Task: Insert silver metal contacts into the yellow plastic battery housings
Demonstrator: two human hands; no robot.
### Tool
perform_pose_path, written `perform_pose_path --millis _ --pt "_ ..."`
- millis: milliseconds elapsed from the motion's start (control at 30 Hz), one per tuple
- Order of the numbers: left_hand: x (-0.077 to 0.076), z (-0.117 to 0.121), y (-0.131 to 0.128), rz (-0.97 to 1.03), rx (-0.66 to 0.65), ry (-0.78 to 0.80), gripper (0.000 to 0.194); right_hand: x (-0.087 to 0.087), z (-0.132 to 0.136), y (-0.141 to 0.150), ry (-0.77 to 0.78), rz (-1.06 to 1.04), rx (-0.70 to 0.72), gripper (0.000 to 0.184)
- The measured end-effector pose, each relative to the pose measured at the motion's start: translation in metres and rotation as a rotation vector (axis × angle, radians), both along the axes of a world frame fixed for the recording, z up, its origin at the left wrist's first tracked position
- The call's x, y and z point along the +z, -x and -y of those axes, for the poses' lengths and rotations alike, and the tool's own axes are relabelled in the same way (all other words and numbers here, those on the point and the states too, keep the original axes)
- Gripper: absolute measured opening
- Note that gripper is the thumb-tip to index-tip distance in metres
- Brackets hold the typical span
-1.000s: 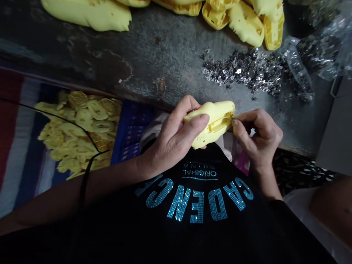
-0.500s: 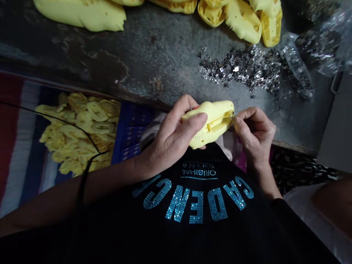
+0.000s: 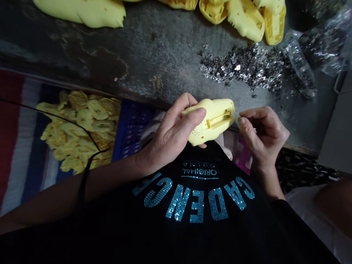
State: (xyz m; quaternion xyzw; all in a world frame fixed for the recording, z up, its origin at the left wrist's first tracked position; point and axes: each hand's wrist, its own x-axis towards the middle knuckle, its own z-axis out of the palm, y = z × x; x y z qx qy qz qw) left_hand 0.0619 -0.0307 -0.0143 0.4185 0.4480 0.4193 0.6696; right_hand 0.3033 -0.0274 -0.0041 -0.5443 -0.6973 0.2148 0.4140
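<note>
My left hand (image 3: 176, 134) grips a yellow plastic shell (image 3: 217, 123), its thumb across the top and its fingers underneath. A long slot runs along the shell's upper face, with a cluster of small holes near the thumb. Just off the shell's right end is my right hand (image 3: 264, 132), not touching it. Its thumb and forefinger are drawn together in a pinch. Whatever lies between those fingertips, if anything, is too small to make out. Beyond the hands, a heap of small shiny metal pieces (image 3: 244, 68) lies on the dark worktop (image 3: 165, 47).
More yellow shells (image 3: 244, 18) lie along the worktop's far side. A clear plastic bag (image 3: 301, 60) is by the metal pieces. To the left, yellow parts (image 3: 82, 128) are piled beside a blue basket (image 3: 132, 126). A black cord (image 3: 79, 126) crosses there. Another person's arm shows at right.
My right hand has moved away to the right from the shell's end, where its fingertips were touching. The left hand still holds the shell, tilted slightly differently.
</note>
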Motion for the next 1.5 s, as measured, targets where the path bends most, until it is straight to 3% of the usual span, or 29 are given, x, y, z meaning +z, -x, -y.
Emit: perform_pose_path --millis 133,200,333,467,567,700,767,833,1000,1200,1300,1367,1500 --pt "-0.002 0.004 0.003 -0.050 0.009 -0.163 0.024 -0.004 -0.014 -0.008 0.258 -0.132 0.153 0.035" --pt "-0.001 0.005 0.003 -0.160 0.030 -0.310 0.023 -0.007 -0.020 -0.009 0.335 -0.179 0.225 0.037" --pt "0.006 0.003 0.000 -0.335 0.014 -0.544 0.021 -0.010 -0.027 -0.005 0.357 -0.204 0.277 0.038" --pt "0.010 -0.001 0.002 -0.365 -0.079 -0.673 0.019 -0.018 -0.024 0.002 0.269 -0.261 0.279 0.037" --pt "0.011 -0.003 0.012 -0.232 -0.208 -0.613 0.044 -0.029 -0.014 0.004 0.119 -0.294 0.195 0.034" --pt "0.014 -0.011 0.024 -0.135 -0.433 -0.436 0.106 -0.044 0.002 0.000 -0.109 -0.224 0.074 0.039" --pt "0.016 -0.016 0.024 -0.178 -0.544 -0.443 0.126 -0.049 0.005 -0.004 -0.209 -0.139 0.041 0.039" --pt "0.018 -0.021 0.020 -0.235 -0.640 -0.511 0.133 -0.052 0.005 -0.009 -0.315 -0.084 0.030 0.038" --pt "0.021 -0.022 0.010 -0.321 -0.706 -0.612 0.133 -0.052 -0.001 -0.016 -0.483 -0.175 0.173 0.048" --pt "0.013 -0.016 0.011 -0.266 -0.629 -0.728 0.123 -0.047 0.006 -0.011 -0.399 -0.200 0.120 0.040" --pt "0.007 -0.015 0.012 -0.199 -0.559 -0.763 0.114 -0.049 0.006 -0.010 -0.426 -0.268 0.154 0.045" --pt "0.007 -0.016 0.013 -0.164 -0.542 -0.698 0.110 -0.052 0.004 -0.010 -0.426 -0.291 0.170 0.048" --pt "0.014 -0.015 0.018 -0.071 -0.492 -0.359 0.097 -0.052 0.003 -0.001 -0.287 -0.328 0.054 0.045"
